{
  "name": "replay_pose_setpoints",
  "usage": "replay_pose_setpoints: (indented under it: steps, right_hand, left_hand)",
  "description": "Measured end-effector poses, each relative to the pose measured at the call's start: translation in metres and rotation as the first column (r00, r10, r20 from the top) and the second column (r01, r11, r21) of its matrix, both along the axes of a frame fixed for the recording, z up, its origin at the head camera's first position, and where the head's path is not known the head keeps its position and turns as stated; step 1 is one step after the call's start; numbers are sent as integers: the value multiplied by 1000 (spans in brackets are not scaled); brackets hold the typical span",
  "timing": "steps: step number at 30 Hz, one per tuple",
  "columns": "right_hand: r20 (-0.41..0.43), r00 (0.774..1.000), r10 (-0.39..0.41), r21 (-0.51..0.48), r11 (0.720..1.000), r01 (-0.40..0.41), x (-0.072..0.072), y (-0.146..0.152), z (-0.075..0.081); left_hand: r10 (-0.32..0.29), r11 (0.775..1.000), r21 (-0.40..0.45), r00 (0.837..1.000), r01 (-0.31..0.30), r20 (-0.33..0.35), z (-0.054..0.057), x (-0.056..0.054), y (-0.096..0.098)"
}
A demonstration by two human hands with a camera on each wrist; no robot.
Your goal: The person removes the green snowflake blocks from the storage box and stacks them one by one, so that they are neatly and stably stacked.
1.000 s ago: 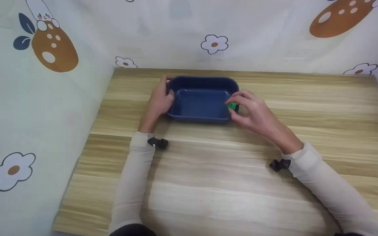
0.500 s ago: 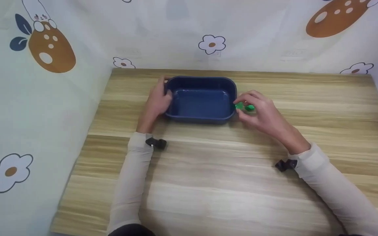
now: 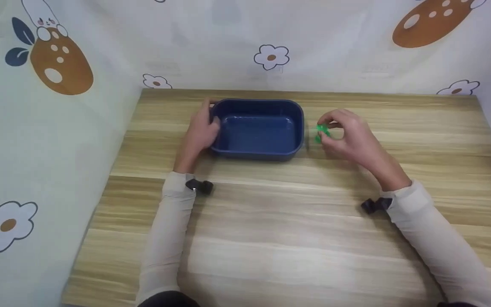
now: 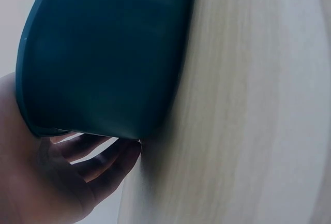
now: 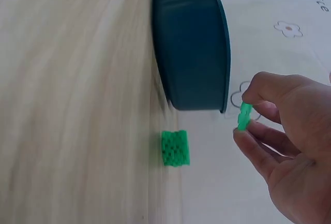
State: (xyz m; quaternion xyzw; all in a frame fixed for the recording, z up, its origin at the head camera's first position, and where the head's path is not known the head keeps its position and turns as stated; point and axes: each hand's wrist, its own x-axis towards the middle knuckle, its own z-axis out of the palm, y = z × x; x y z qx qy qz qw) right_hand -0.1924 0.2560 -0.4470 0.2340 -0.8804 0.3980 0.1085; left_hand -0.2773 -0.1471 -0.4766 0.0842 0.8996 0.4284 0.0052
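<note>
A dark blue rectangular bin [image 3: 258, 156] stands on the wooden table. My left hand [image 3: 201, 133] grips its left end, thumb over the rim; the left wrist view shows the fingers [image 4: 111, 175] against the outside of the bin wall [image 4: 103, 58]. To the right of the bin, my right hand [image 3: 352, 136] pinches a small thin green piece [image 5: 244, 116] between thumb and fingertip, above the table. Below that hand a green block [image 5: 175, 148] with a bumpy, gridded face lies on the table near the bin's right end; the head view shows only a bit of it.
The wood-grain table [image 3: 271, 234] meets a patterned wall cloth [image 3: 211, 51] close behind the bin. Another cloth [image 3: 49, 162] runs along the table's left edge. A small black device [image 3: 375, 205] sits on each sleeve cuff.
My right hand has moved right, away from the bin's right rim, with a green piece between its fingertips. The left hand keeps its grip on the bin. The head view has shifted slightly.
</note>
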Motion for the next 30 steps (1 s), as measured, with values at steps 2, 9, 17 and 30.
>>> replay_pose_setpoints:
  steps: [2,9,17,30]
  right_hand:
    - [20,1000,-13,15,1000,13,-3,3,-1]
    - [62,998,-3,74,997,-2,-9,12,-7]
    - [109,994,23,107,994,-34,-13,18,-14]
    - [165,986,37,170,983,-65,-13,17,-15]
  left_hand:
    - [4,1000,2,1000,-4,1,0,0,-1]
    - [15,1000,-9,1000,-15,-5,1,1,-1]
    - [13,1000,-14,1000,-13,10,2,1,2]
    - [9,1000,-19,1000,-9,14,0,0,1]
